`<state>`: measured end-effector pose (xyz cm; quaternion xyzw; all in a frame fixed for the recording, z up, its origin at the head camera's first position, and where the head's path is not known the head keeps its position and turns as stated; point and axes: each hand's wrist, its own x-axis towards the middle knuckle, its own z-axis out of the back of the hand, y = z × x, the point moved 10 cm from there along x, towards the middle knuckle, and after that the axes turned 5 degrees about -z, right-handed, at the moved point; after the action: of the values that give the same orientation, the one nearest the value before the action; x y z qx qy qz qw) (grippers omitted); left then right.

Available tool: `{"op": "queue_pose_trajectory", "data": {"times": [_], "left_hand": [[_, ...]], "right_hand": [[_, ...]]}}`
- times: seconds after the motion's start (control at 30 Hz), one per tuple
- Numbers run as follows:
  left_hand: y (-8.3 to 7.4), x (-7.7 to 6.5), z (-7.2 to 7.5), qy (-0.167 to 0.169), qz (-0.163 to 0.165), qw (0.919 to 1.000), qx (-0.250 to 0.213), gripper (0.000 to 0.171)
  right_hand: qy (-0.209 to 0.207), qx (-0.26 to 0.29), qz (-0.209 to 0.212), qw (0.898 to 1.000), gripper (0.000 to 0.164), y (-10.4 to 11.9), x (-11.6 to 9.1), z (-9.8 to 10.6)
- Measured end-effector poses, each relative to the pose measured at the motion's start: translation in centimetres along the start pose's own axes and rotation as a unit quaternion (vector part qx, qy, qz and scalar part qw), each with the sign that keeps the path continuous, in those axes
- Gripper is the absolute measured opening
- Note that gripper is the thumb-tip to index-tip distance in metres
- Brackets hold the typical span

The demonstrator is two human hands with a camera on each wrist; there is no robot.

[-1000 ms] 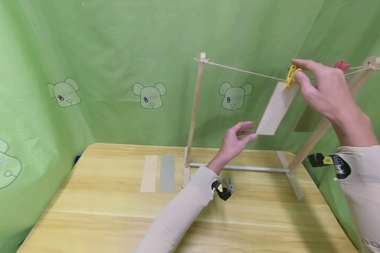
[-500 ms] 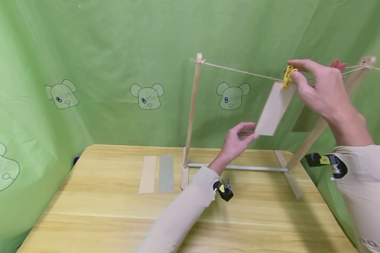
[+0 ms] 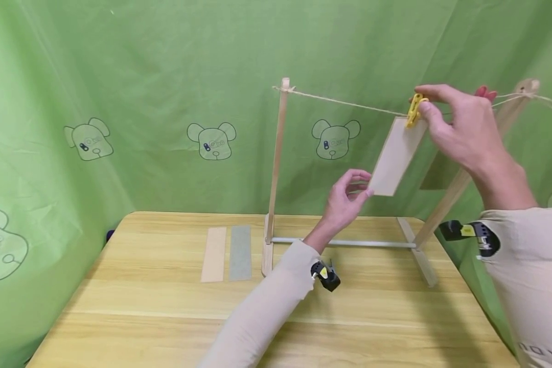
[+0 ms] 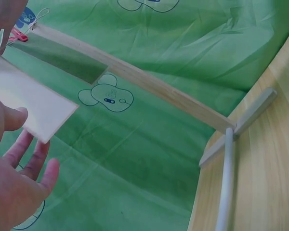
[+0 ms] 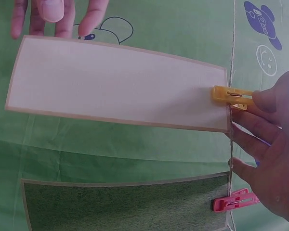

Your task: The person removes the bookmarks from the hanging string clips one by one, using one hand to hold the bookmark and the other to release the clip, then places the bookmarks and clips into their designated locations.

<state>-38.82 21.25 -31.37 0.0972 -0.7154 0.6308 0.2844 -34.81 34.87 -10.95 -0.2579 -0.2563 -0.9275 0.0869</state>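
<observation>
Up on the string (image 3: 345,102), the right hand (image 3: 464,128) has the yellow clothespin (image 3: 414,111) pinched between thumb and fingers, with its front end over the top edge of the white card (image 3: 394,159), which hangs at a slant from there. The left hand (image 3: 344,202) is down by its lower corner, thumb and fingers loosely apart, though I can't tell if they're actually touching it. A dark green card (image 5: 130,204) hangs nearby on a red clothespin (image 5: 233,200).

Wood-grain table (image 3: 165,317): peach strip (image 3: 213,254), grey strip (image 3: 240,253) (just apart), wooden rack (image 3: 277,163).
</observation>
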Motion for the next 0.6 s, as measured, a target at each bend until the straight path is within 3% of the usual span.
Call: {"op": "queue_pose_trajectory", "data": {"times": [0.23,0.43,0.6], "left_hand": [[-0.24,0.06,-0.41,0.02,-0.01,0.9993,0.031,0.025],[-0.45,0.22,-0.31,0.013,-0.014,0.9996,0.019,0.022],[-0.8,0.32,-0.35,0.017,-0.021,0.999,0.036,0.02]], "right_hand": [[0.003,-0.002,-0.005,1.0,0.043,-0.2,-0.03,-0.07],[0.007,0.005,-0.005,1.0,0.043,-0.14,0.11,-0.19],[0.009,0.022,-0.015,1.0,0.044,-0.53,0.11,-0.22]]}}
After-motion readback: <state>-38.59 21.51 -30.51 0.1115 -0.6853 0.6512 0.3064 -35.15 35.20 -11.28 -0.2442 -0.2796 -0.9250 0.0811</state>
